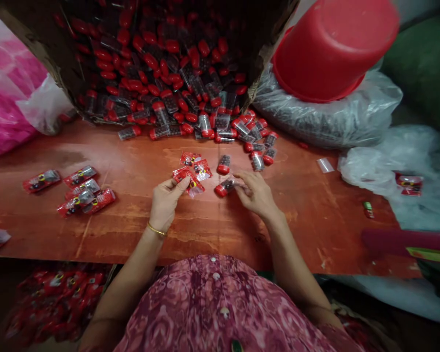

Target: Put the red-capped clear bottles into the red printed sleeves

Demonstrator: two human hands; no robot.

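Observation:
My left hand [165,201], a gold bangle at its wrist, pinches a red printed plastic sleeve [189,179] between thumb and fingers. Two more red sleeves [202,169] lie flat just beyond it, partly overlapped. My right hand [255,193] has its thumb and fingers closed at the clear end of a small red-capped bottle [225,187] with dark contents. That bottle lies tilted, its cap toward my left hand. Slightly farther away, another red-capped bottle [224,165] rests on the table, touching neither hand.
A cardboard box [64,73] of red-capped bottles spills onto the wooden table [212,230]. Several sleeved bottles [84,195] lie at left. A red bucket [333,49] sits on a filled plastic bag [326,120] at back right. Pink bags [11,93] stand at far left.

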